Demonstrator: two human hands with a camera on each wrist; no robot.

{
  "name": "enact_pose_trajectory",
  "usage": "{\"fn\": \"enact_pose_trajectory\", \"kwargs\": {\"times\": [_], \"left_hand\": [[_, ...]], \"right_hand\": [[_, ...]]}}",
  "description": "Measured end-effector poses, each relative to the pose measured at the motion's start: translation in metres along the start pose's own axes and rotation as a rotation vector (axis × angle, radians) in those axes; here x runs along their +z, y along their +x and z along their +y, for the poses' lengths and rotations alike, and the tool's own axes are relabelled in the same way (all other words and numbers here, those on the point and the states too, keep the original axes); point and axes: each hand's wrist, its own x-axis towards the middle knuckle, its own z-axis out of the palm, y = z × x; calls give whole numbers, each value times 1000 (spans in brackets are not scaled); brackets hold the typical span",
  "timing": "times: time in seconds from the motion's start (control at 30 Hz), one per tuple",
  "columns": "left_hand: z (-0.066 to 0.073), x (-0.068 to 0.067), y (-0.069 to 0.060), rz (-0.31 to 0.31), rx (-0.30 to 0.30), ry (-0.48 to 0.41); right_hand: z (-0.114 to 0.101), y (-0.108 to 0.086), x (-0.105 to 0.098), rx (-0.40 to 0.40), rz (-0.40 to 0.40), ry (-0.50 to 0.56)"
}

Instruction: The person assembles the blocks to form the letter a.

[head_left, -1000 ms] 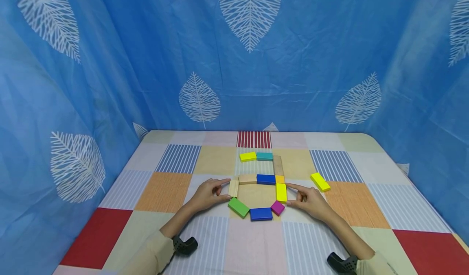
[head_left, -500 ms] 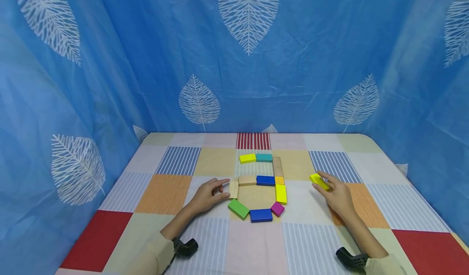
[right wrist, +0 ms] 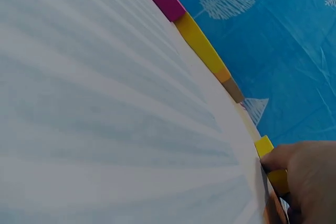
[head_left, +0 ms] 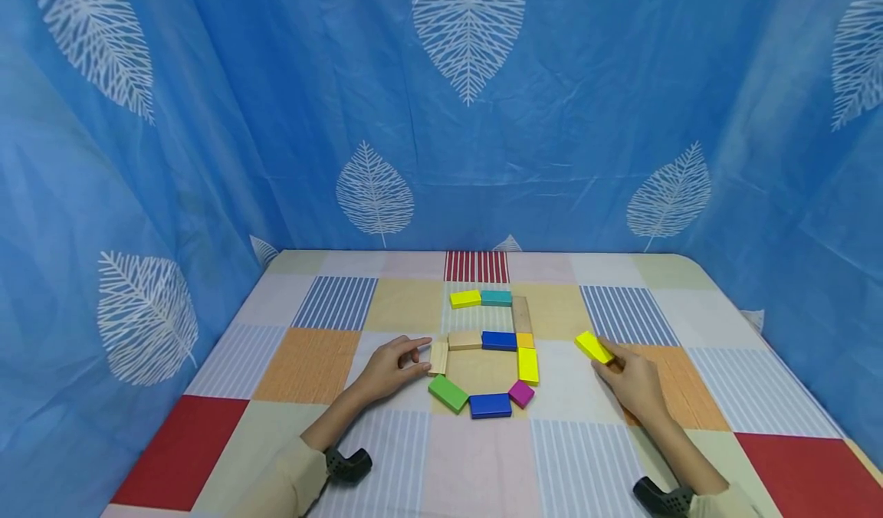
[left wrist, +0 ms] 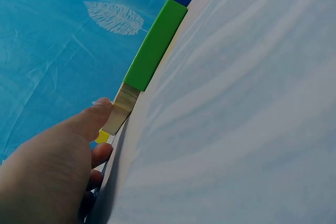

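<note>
My right hand point(head_left: 633, 380) pinches a yellow block point(head_left: 593, 347) between thumb and fingers, to the right of the laid-out blocks; the right wrist view also has this yellow block point(right wrist: 264, 144) under the thumb. With thumb and index finger, my left hand point(head_left: 388, 366) touches the outer left side of a plain wooden block point(head_left: 438, 358). That wooden block point(left wrist: 122, 107) abuts a green block point(left wrist: 155, 48) in the left wrist view. Blue point(head_left: 490, 406), magenta point(head_left: 521, 394) and yellow point(head_left: 527, 366) blocks continue the ring around the bottom and right.
Across the ring's top lie a wooden block point(head_left: 465, 340), a blue block point(head_left: 500, 341) and a small orange block point(head_left: 525, 340). Farther back are a long wooden block point(head_left: 521, 315), a teal block point(head_left: 496, 298) and another yellow block point(head_left: 465, 299). Blue curtains point(head_left: 290, 119) surround the patchwork-covered table point(head_left: 476, 464).
My right hand left the ring's right side, reached right to the loose yellow block, took hold of it and shifted it slightly left. My left hand stayed at the wooden block.
</note>
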Motion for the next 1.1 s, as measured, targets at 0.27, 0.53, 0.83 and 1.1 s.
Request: {"fn": "enact_pose_trajectory", "kwargs": {"times": [0.27, 0.53, 0.83, 1.1], "left_hand": [[-1, 0, -1, -10, -17, 4], [2, -3, 0, -20, -35, -6], [4, -3, 0, -18, -37, -14], [4, -3, 0, -17, -36, -10]], "right_hand": [[-15, -24, 3, -95, -51, 127], [-31, -42, 3, -161, -211, 245], [-33, -41, 5, -202, -228, 266], [-32, -41, 8, -230, -237, 260]]}}
